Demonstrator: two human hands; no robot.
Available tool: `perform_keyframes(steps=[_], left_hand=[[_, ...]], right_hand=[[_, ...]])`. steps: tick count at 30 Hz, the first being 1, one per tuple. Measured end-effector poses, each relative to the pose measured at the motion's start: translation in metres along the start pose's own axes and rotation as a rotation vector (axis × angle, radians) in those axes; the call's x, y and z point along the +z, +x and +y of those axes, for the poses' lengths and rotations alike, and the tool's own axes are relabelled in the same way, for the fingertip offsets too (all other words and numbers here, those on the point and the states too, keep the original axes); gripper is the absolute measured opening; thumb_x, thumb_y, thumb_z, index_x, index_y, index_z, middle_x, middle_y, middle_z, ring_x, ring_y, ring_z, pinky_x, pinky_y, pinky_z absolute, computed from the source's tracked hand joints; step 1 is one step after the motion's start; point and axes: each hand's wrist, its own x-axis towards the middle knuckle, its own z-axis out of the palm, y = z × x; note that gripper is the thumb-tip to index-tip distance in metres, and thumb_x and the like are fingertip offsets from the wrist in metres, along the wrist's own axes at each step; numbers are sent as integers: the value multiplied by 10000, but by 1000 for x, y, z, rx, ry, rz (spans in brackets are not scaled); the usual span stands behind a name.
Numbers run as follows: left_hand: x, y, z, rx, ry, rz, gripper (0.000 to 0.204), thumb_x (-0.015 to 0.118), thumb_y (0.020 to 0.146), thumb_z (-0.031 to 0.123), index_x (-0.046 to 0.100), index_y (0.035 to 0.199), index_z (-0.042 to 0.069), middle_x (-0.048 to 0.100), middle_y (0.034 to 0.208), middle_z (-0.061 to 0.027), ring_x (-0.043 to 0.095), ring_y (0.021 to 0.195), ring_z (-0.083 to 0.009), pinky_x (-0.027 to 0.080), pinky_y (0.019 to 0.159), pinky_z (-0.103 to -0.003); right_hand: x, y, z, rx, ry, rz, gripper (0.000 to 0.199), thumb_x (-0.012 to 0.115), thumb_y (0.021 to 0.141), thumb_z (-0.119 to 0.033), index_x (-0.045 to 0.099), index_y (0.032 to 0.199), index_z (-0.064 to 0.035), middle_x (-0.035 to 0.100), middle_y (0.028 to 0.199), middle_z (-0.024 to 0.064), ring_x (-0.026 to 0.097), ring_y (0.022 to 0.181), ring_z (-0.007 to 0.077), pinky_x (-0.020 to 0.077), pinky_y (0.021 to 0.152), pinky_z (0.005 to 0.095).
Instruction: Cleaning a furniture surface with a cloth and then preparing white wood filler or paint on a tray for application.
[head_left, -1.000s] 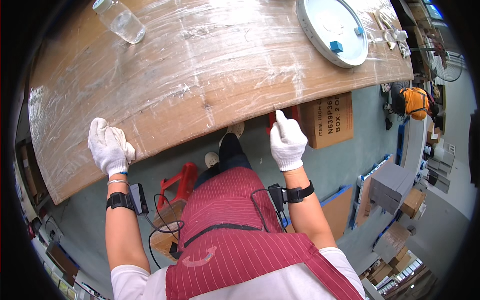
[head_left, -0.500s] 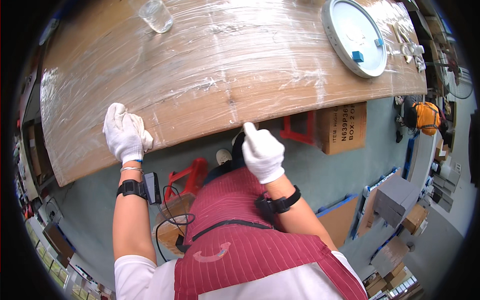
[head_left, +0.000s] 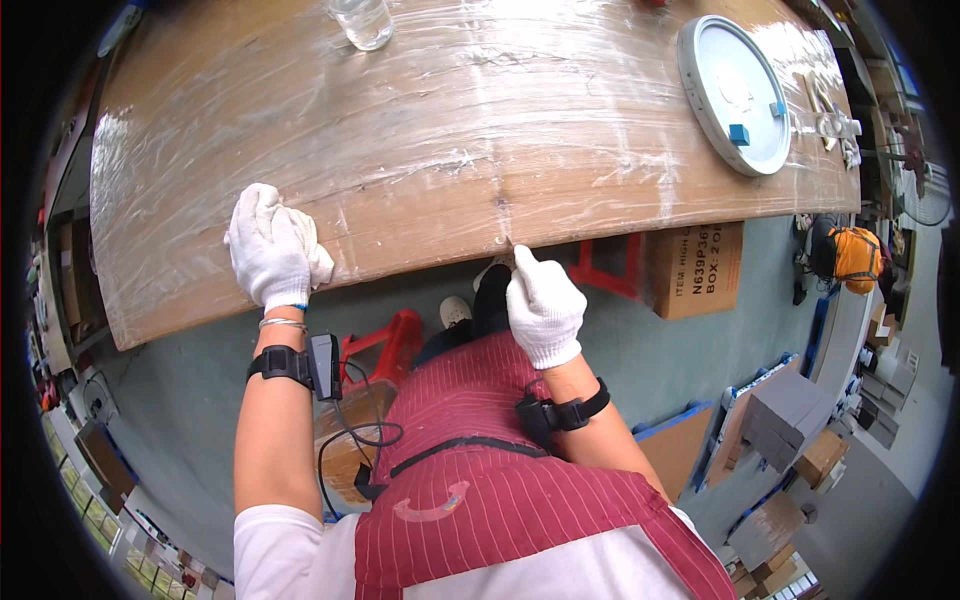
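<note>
My left hand [head_left: 268, 245], in a white knit glove, presses on the table near its front edge. A bunched white cloth [head_left: 318, 258] is under it and pokes out along its right side. My right hand [head_left: 545, 312], also gloved in white, is closed just off the table's front edge. From its fingertips a small, thin dark tip points at the edge; the thing itself is mostly hidden in the fist. The table [head_left: 420, 190] has a brown top covered in wrinkled clear plastic film.
At the far right of the table lies a round pale-grey lid [head_left: 735, 90] with small blue blocks [head_left: 739, 135]. A clear glass [head_left: 364, 24] stands at the back left. Beneath the front edge are red stools [head_left: 398, 340] and a cardboard box [head_left: 698, 268]. Black cables [head_left: 365, 435] hang by my left arm.
The view has turned slightly, so the glass and the lid appear farther right. My left hand stays on the cloth. The thin tip at my right fingertips now shows at the table edge.
</note>
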Motion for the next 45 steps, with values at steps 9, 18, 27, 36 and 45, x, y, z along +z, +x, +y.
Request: perform_keyframes(steps=[9, 18, 27, 36, 45], left_hand=[[0, -1, 2, 24, 139, -29, 337, 632, 928, 219, 658, 1248, 118, 672, 1309, -91, 601, 1240, -296, 394, 1107, -414], [0, -1, 1, 44, 140, -23, 361, 648, 933, 226, 648, 1276, 115, 661, 1339, -89, 588, 1275, -290, 378, 1133, -418], [0, -1, 3, 59, 133, -12, 365, 651, 931, 225, 645, 1278, 111, 658, 1339, -96, 585, 1274, -296, 384, 1125, -419], [-3, 1, 3, 48, 179, -58, 372, 644, 931, 248, 644, 1277, 111, 654, 1343, -95, 579, 1274, -299, 385, 1118, -423], [-1, 1, 8, 159, 238, 19, 369, 665, 887, 270, 654, 1240, 163, 652, 1303, -66, 574, 1259, -291, 384, 1124, -433]], right_hand=[[4, -7, -5, -7, -50, -26, 441, 714, 809, -78, 668, 1247, -103, 570, 746, 77, 614, 626, 260, 497, 543, 380], [9, -7, -8, 17, -33, -4, 428, 715, 809, -62, 684, 1234, -104, 585, 768, 82, 612, 626, 269, 503, 556, 380], [10, -7, -8, 35, -4, 14, 410, 711, 811, -62, 697, 1219, -105, 590, 763, 85, 618, 630, 267, 507, 563, 376], [8, -5, -13, 57, 3, -12, 404, 709, 812, -62, 693, 1213, -105, 597, 764, 91, 631, 640, 274, 520, 580, 381], [7, 2, -16, 70, 12, -69, 387, 710, 814, -60, 700, 1199, -107, 616, 769, 91, 639, 653, 285, 527, 583, 382]])
